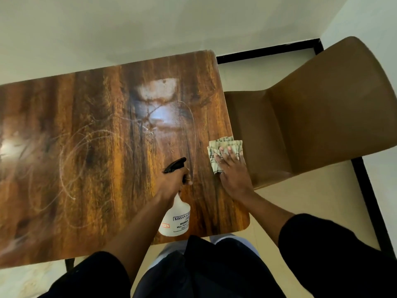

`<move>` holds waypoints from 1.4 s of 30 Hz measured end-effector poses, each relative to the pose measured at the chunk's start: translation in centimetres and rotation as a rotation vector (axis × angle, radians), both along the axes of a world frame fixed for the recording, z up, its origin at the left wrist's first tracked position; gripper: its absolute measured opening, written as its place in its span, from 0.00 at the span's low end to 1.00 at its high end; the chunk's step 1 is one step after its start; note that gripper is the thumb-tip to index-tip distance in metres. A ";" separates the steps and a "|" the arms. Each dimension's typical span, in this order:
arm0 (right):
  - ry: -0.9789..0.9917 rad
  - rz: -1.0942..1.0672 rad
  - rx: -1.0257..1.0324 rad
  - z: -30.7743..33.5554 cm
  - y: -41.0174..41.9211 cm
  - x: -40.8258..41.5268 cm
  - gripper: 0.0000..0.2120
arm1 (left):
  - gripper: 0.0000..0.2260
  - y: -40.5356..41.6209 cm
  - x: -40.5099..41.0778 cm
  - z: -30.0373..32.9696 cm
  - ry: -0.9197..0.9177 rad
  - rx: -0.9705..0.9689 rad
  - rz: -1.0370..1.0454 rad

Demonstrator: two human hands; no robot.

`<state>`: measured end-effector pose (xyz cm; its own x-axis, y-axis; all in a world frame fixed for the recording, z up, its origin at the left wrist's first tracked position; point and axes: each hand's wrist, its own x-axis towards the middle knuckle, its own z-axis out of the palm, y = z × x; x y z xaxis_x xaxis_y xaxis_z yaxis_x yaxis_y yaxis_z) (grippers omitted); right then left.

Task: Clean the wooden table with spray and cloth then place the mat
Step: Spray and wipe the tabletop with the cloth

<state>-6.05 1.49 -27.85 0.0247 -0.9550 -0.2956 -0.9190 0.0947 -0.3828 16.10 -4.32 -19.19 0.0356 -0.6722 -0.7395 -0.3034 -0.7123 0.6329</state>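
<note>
Dark sleeves (90, 276) frame the bottom of the view, both forearms reaching forward over the near edge of the wooden table (96, 147). Nearest on the tabletop, the left hand (174, 181) is clamped around the neck of a white spray bottle (175, 220), fingers wrapped under its black trigger head, whose nozzle points away to the left; the bottle's printed label faces up and its base is toward the table's near edge. Just right of it, the right hand (231, 171) lies flat with fingers spread, pressing a folded checked cloth (223, 150) onto the table's right edge. Farther across the glossy wood, thin curved streaks and pale glare patches show. Beyond the right edge stands a brown chair (311, 125), against a pale wall.
</note>
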 end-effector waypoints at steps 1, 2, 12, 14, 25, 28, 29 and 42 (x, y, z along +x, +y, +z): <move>0.001 0.011 -0.006 -0.1 1.7 0.2 0.29 | 0.07 0.3 -0.1 -0.2 0.006 0.021 0.003; 0.002 0.026 -0.013 -0.2 3.4 0.5 0.30 | 0.07 0.6 -0.2 -0.4 0.013 0.043 0.007; 0.049 0.074 -0.020 -0.5 4.9 0.5 0.30 | 0.08 1.2 -1.3 -0.7 -0.006 0.045 0.029; 0.031 0.059 -0.020 -0.3 1.4 0.0 0.30 | 0.09 1.0 -1.0 -0.8 -0.021 0.054 0.041; -0.033 -0.094 -0.020 1.0 -11.3 -1.4 0.28 | 0.06 0.7 0.1 0.2 -0.040 0.039 0.102; -0.012 -0.153 0.005 1.1 -7.9 -0.7 0.29 | 0.06 0.8 -0.2 0.4 -0.026 0.024 0.082; 0.007 -0.169 0.018 1.1 -6.4 -0.5 0.29 | 0.06 0.9 -0.3 0.4 -0.018 0.021 0.074; 0.055 -0.156 0.093 0.0 7.8 0.5 0.31 | 0.08 0.8 -2.5 0.4 0.035 0.018 -0.002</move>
<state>-5.56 9.33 -27.84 -0.1397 -0.9145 -0.3797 -0.9097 0.2700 -0.3156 13.56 -3.50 -18.84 0.0082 -0.6587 -0.7524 -0.2823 -0.7233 0.6302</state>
